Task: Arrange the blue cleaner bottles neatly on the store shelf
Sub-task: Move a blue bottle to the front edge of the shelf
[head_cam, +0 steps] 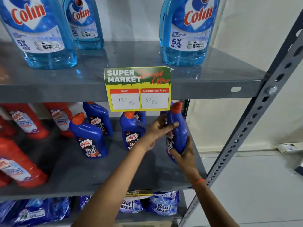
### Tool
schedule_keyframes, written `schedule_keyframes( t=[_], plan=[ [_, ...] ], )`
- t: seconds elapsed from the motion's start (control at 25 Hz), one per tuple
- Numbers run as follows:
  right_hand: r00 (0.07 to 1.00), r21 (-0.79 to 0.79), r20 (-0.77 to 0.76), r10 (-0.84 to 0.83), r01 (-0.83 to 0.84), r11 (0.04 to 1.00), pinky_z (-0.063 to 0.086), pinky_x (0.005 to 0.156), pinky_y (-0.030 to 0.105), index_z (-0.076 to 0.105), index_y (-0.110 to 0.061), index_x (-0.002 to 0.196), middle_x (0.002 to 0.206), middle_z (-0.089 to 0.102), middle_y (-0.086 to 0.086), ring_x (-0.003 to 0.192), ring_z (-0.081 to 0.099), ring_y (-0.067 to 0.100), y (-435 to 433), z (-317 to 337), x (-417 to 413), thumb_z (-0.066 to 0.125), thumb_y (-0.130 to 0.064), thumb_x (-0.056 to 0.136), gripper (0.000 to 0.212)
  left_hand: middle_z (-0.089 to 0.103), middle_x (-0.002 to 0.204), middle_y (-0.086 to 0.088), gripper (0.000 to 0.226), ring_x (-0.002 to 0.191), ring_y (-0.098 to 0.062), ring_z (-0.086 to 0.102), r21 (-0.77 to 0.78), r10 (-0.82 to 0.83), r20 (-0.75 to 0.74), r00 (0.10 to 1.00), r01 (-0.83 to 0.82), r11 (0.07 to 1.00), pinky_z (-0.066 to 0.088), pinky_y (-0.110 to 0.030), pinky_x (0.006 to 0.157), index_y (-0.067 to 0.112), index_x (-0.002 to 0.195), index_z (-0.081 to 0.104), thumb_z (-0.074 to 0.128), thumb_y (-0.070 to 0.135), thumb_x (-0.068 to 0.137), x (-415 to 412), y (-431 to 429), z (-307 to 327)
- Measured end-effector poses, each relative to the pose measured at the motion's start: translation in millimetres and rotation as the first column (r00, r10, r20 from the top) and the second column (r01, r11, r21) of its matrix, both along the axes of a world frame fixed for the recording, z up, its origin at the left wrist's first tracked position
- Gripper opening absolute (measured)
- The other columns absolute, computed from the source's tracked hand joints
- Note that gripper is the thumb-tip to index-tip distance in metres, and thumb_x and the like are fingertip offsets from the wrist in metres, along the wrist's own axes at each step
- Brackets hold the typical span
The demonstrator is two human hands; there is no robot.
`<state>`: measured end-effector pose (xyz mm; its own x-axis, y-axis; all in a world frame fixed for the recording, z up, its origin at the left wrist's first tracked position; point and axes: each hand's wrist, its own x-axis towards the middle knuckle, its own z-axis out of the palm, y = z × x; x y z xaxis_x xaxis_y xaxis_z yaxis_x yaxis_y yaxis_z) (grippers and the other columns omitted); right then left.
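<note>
**Last blue bottle in hand at the shelf's right end**

On the middle shelf, both hands hold one dark blue cleaner bottle with an orange cap, near the shelf's right edge and tilted slightly. The left hand has its fingers wrapped around the bottle's upper body, thumb across the front; the right hand grips the lower body from below. Whether the base touches the shelf is hidden behind the hand.

Three more blue bottles stand upright on the shelf: one forward at the left, one behind it, and one at centre, with another partly hidden behind it. They sit at uneven depths, not in a row, so the arranging looks partly done. Probably left: setting the held bottle down upright and lining up the others. Red bottles fill the left side.
</note>
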<state>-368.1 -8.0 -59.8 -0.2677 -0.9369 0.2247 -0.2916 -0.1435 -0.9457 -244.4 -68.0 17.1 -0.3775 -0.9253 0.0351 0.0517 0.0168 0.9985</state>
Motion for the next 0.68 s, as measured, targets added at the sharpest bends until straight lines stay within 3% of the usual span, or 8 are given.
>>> schedule_keyframes(
  t=[0.08, 0.24, 0.36, 0.44, 0.48, 0.56, 0.68],
  plan=[
    [0.995, 0.033, 0.026, 0.101, -0.102, 0.994, 0.051, 0.065, 0.017, 0.037, -0.017, 0.123, 0.102, 0.056, 0.009, 0.084, 0.058, 0.025, -0.5, 0.7, -7.0, 0.061, -0.034, 0.061, 0.069, 0.068, 0.104, 0.005, 0.028, 0.096, -0.012, 0.065, 0.106, -0.158, -0.055, 0.986, 0.163, 0.981, 0.056, -0.024, 0.076, 0.024, 0.11, 0.058, 0.062, 0.015, 0.084, 11.1, -8.9, -6.8],
    [0.951, 0.003, 0.24, 0.196, -0.203, 0.979, 0.056, 0.075, 0.018, 0.039, -0.025, 0.124, 0.109, 0.06, 0.003, 0.099, 0.061, 0.015, -2.4, -5.7, -16.0, 0.056, 0.0, 0.085, 0.049, 0.072, 0.101, -0.012, 0.048, 0.093, -0.026, 0.069, -0.081, 0.1, 0.017, 0.995, -0.098, 0.992, 0.057, -0.039, 0.083, 0.018, 0.101, 0.065, 0.082, 0.028, 0.058, -6.6, -1.1, -30.2],
    [0.937, 0.023, 0.277, 0.212, -0.227, 0.974, 0.056, 0.087, 0.031, 0.041, -0.025, 0.125, 0.116, 0.058, 0.014, 0.105, 0.059, 0.019, -8.8, -5.7, -24.0, 0.043, 0.013, 0.087, 0.054, 0.073, 0.096, -0.017, 0.04, 0.087, -0.03, 0.07, -0.127, 0.187, -0.026, 0.982, -0.188, 0.974, 0.058, -0.042, 0.08, 0.013, 0.099, 0.066, 0.08, 0.029, 0.064, -11.9, 4.8, -44.6],
    [0.944, 0.032, 0.281, 0.173, -0.189, 0.981, 0.053, 0.091, 0.04, 0.043, -0.019, 0.125, 0.119, 0.057, 0.022, 0.107, 0.057, 0.025, -14.0, -7.1, -24.1, 0.04, 0.013, 0.084, 0.052, 0.073, 0.095, -0.016, 0.03, 0.085, -0.025, 0.071, -0.118, 0.217, -0.051, 0.975, -0.222, 0.968, 0.058, -0.035, 0.077, 0.011, 0.1, 0.065, 0.076, 0.02, 0.073, -9.5, 9.1, -50.1],
    [0.949, 0.028, 0.276, 0.155, -0.17, 0.985, 0.053, 0.091, 0.039, 0.043, -0.015, 0.127, 0.118, 0.057, 0.022, 0.106, 0.057, 0.024, -15.7, -8.7, -22.7, 0.039, 0.011, 0.083, 0.051, 0.072, 0.096, -0.014, 0.028, 0.085, -0.02, 0.071, -0.107, 0.218, -0.066, 0.974, -0.224, 0.969, 0.057, -0.029, 0.075, 0.009, 0.102, 0.064, 0.073, 0.015, 0.076, -9.2, 10.5, -53.0],
    [0.957, 0.035, 0.266, 0.118, -0.132, 0.991, 0.054, 0.086, 0.026, 0.044, -0.01, 0.126, 0.111, 0.059, 0.012, 0.099, 0.058, 0.015, -14.2, -12.4, -17.8, 0.038, 0.013, 0.085, 0.047, 0.071, 0.096, -0.006, 0.027, 0.085, -0.01, 0.069, -0.086, 0.2, -0.053, 0.978, -0.204, 0.975, 0.054, -0.02, 0.073, 0.011, 0.103, 0.062, 0.071, 0.013, 0.077, -7.7, 15.5, -62.8],
    [0.978, 0.121, 0.208, 0.008, -0.034, 0.992, 0.051, 0.076, 0.012, 0.047, -0.008, 0.118, 0.099, 0.057, 0.003, 0.093, 0.055, 0.015, -8.4, -22.3, -13.0, 0.034, 0.016, 0.086, 0.042, 0.07, 0.104, -0.003, 0.04, 0.094, -0.013, 0.067, -0.049, 0.139, 0.089, 0.986, -0.135, 0.99, 0.055, -0.029, 0.083, 0.02, 0.106, 0.059, 0.076, 0.027, 0.071, -1.2, 20.6, -90.0]
  ],
)
